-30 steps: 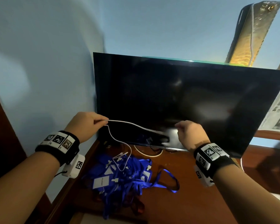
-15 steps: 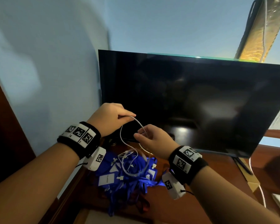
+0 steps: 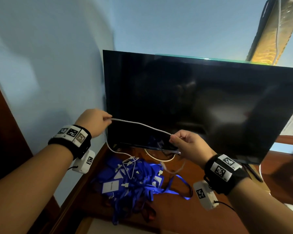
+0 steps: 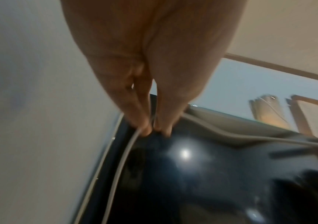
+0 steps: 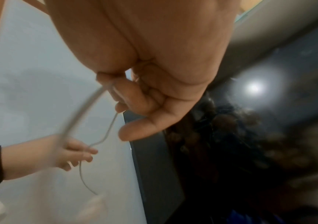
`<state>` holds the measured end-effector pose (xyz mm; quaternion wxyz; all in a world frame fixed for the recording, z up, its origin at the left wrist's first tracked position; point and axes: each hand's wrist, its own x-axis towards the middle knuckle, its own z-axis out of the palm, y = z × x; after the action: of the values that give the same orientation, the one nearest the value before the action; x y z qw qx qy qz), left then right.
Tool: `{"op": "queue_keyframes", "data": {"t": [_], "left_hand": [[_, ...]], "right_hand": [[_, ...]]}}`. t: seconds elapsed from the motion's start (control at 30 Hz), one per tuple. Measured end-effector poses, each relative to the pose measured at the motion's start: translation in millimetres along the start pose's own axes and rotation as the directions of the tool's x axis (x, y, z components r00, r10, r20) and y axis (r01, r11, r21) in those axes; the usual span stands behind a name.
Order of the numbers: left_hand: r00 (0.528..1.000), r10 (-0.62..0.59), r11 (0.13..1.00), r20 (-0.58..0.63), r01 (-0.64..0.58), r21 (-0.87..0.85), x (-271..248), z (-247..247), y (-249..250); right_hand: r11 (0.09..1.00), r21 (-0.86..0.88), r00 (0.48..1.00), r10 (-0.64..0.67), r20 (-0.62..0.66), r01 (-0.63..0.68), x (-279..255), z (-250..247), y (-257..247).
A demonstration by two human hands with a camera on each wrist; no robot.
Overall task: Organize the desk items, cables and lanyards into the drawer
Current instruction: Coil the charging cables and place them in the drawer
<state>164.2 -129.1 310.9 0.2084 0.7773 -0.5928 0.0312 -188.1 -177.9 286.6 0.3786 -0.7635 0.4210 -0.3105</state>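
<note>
— Cable (image 3: 139, 124) first: where does it sit, and why is it held that way?

— White and thin, it runs across the middle of the head view, in front of the dark monitor (image 3: 201, 102). The left hand (image 3: 94, 122) pinches one spot near the centre left of the frame, the right hand (image 3: 189, 144) another toward the centre right, so a span hangs between them in a shallow sag. Judged from that, the person is measuring off a length to fold the cable into a bundle fit for a drawer.

— And the fingers?

— In the left wrist view the fingertips (image 4: 146, 130) are pressed together on the cord. In the right wrist view thumb and forefinger clamp it while the other fingers (image 5: 135, 133) curl loosely below.

— The rest of the cable?

— One tail drops from the left hand down to the blue lanyards (image 3: 134, 183), heaped on the wooden surface (image 3: 176, 213) at lower centre, and loops over them. Another tail curves below the right hand. Holding it high probably keeps the cord from snagging in the straps.

— The drawer?

— Not clearly visible in any view.
</note>
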Motion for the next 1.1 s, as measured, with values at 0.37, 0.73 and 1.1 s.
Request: {"op": "queue_keyframes", "data": {"t": [0.37, 0.73, 1.1], "left_hand": [[0.892, 0.412, 0.818, 0.188, -0.271, -0.508, -39.3, 31.6, 116.7], [0.991, 0.101, 0.893, 0.086, -0.052, -0.446, -17.8, -0.9, 67.6], [0.897, 0.339, 0.829, 0.283, -0.143, -0.541, -59.3, 35.2, 120.6]], "right_hand": [[0.975, 0.070, 0.976, -0.208, -0.067, 0.212, -5.8, -5.2, -44.4], [0.979, -0.128, 0.983, -0.146, 0.110, 0.160, -39.9, -45.4, -8.4], [0.958, -0.206, 0.978, -0.207, -0.019, 0.199, -30.6, -33.5, -30.7]]}}
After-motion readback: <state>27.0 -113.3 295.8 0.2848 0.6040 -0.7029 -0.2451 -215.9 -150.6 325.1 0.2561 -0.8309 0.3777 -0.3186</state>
